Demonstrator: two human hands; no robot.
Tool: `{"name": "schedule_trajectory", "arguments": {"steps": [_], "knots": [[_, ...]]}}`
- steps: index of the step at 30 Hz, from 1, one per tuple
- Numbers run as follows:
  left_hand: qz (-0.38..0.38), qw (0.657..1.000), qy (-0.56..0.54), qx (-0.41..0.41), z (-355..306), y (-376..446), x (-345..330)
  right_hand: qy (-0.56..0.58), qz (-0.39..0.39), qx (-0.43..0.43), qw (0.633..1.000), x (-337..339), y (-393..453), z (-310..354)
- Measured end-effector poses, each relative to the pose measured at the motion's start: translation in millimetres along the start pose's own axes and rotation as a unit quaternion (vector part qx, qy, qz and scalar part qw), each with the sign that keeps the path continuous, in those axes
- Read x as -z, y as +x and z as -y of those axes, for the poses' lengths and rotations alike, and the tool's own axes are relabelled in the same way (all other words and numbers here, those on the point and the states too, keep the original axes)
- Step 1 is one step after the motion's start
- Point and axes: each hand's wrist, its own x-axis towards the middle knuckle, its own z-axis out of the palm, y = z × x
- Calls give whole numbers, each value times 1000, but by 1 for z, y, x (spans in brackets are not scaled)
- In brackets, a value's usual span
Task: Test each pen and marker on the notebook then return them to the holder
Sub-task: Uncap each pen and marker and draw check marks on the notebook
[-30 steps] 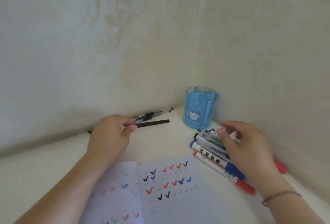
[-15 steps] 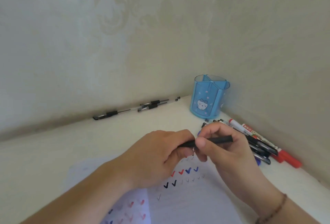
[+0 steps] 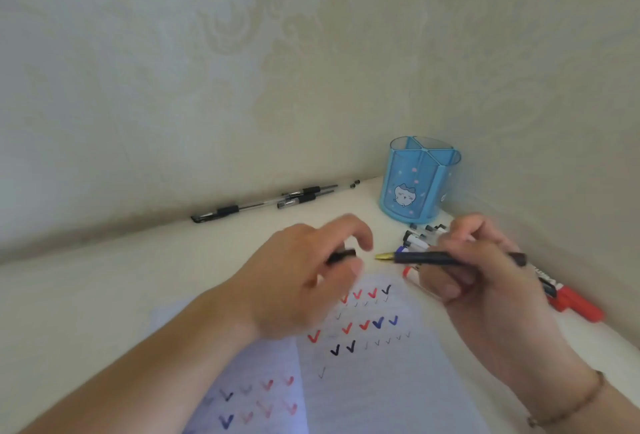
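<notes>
The right hand (image 3: 485,271) grips a slim black pen (image 3: 450,258) level above the notebook's (image 3: 381,381) far edge, gold nib bared towards the left hand (image 3: 304,281), which pinches the black cap (image 3: 343,256), likely to free the tip for a test mark. The lined paper carries red, blue and black ticks. Markers (image 3: 568,302) lie by the table's right edge; the translucent blue plastic holder (image 3: 419,184) stands in the far corner.

Black pen (image 3: 450,258) uncapped, level over open notebook (image 3: 374,374); blue holder (image 3: 415,187) upright.
</notes>
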Motion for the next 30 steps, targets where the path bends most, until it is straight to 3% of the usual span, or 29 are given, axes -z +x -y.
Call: {"name": "schedule_trajectory", "arguments": {"steps": [2, 4, 6, 9, 14, 19, 30], "knots": [[-75, 996, -3, 41, 7, 2, 1, 10, -8, -47, 999, -1, -3, 4], [-121, 990, 31, 67, 14, 5, 0, -82, 59, -91, 991, -7, -9, 3], [-115, 989, 70, 68, 16, 6, -2, -222, 107, -95, 965, -18, -18, -4], [-49, 992, 101, 64, 16, 4, -3, -360, 96, -66, 926, -19, -22, -17], [26, 989, 135, 51, 15, 3, -3, -416, 86, -20, 905, -21, -27, -19], [46, 988, 145, 21, 13, 3, -4, -467, 111, -4, 877, -21, -28, -24], [67, 987, 146, 12, 11, 2, -6, -477, 144, 0, 867, -18, -27, -28]]}}
